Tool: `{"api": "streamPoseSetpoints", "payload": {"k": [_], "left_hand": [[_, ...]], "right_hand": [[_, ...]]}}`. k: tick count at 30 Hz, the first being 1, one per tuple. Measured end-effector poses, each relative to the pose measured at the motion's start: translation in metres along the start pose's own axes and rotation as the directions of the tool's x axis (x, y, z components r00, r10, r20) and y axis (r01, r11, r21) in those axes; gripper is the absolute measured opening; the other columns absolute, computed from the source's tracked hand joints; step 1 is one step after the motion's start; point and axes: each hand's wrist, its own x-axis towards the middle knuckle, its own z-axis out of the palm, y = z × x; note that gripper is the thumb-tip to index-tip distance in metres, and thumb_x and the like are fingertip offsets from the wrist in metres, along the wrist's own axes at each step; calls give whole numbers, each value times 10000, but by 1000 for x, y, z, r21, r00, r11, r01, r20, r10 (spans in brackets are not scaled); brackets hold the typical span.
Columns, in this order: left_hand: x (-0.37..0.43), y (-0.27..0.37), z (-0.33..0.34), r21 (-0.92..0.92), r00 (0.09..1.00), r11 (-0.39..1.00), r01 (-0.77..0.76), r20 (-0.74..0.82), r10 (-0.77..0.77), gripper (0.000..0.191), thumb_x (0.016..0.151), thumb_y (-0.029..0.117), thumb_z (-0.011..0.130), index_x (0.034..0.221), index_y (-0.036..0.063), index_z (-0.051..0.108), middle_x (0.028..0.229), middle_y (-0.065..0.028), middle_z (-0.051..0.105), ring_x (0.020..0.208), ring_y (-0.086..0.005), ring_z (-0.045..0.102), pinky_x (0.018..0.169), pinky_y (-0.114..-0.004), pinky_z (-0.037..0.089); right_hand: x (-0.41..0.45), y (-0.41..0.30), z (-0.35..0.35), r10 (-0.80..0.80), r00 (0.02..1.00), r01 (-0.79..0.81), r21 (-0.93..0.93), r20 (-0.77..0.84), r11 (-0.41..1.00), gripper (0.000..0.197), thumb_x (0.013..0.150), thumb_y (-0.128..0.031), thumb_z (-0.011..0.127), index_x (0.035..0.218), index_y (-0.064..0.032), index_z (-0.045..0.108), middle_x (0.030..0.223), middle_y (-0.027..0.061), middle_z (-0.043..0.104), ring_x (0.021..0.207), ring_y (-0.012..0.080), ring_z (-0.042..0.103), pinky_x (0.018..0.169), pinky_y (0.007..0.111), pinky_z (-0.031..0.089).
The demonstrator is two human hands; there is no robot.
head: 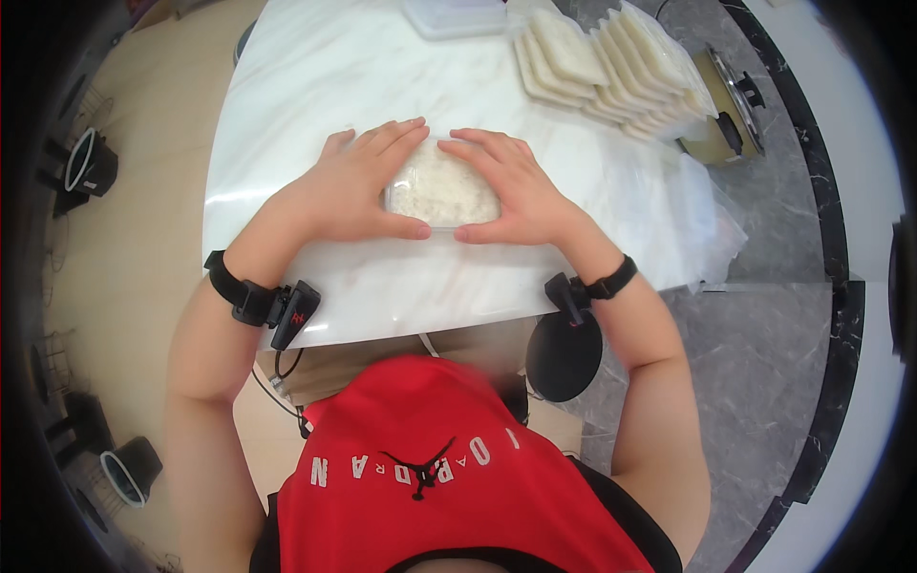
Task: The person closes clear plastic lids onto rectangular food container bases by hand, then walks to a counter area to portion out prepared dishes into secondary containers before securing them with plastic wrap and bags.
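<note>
A clear plastic container or bag of white rice-like grains lies flat on the white marble-patterned table before me. My left hand rests along its left side, thumb at the near edge and fingers at the far one. On the right side, my right hand touches it in the same way. The two thumbs are a little apart. Whether it has a lid is hard to tell. At the back right stand several stacked flat packs of the same pale grains.
Clear plastic bags lie at the table's right edge. Clear plastic containers stand at the far edge. A pot with a glass lid sits beyond the packs on the grey counter. Black bins stand on the floor at left.
</note>
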Motion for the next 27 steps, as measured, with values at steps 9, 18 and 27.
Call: {"api": "streamPoseSetpoints", "payload": {"k": [9, 18, 27], "left_hand": [[1, -4, 3, -3, 996, 1000, -27, -81, 27, 1066, 737, 593, 782, 1548, 44, 360, 1595, -149, 389, 1450, -345, 386, 1186, -504, 272], [9, -20, 7, -324, 879, 935, -148, -476, -26, 705, 925, 428, 674, 1449, 18, 441, 1449, -166, 483, 1241, -336, 530, 1058, -444, 406], [16, -38, 4, -531, 717, 841, -101, -625, -308, 488, 1028, 361, 563, 1335, -8, 476, 1324, -160, 516, 940, -245, 561, 893, -365, 485]], "right_hand": [[3, -15, -15, 57, 992, -45, -103, 113, 994, 1015, 672, -456, 845, 1539, -129, 428, 1594, 201, 323, 1451, 420, 312, 1202, 493, 259], [3, -18, -24, 113, 987, -115, 7, 114, 993, 938, 644, -328, 824, 1489, -112, 481, 1448, 191, 448, 1351, 413, 389, 1176, 475, 280], [39, 47, -98, 387, 845, -410, 17, -369, 912, 895, 667, -418, 873, 1418, -74, 528, 1394, 188, 527, 1335, 374, 454, 1127, 478, 368]]}}
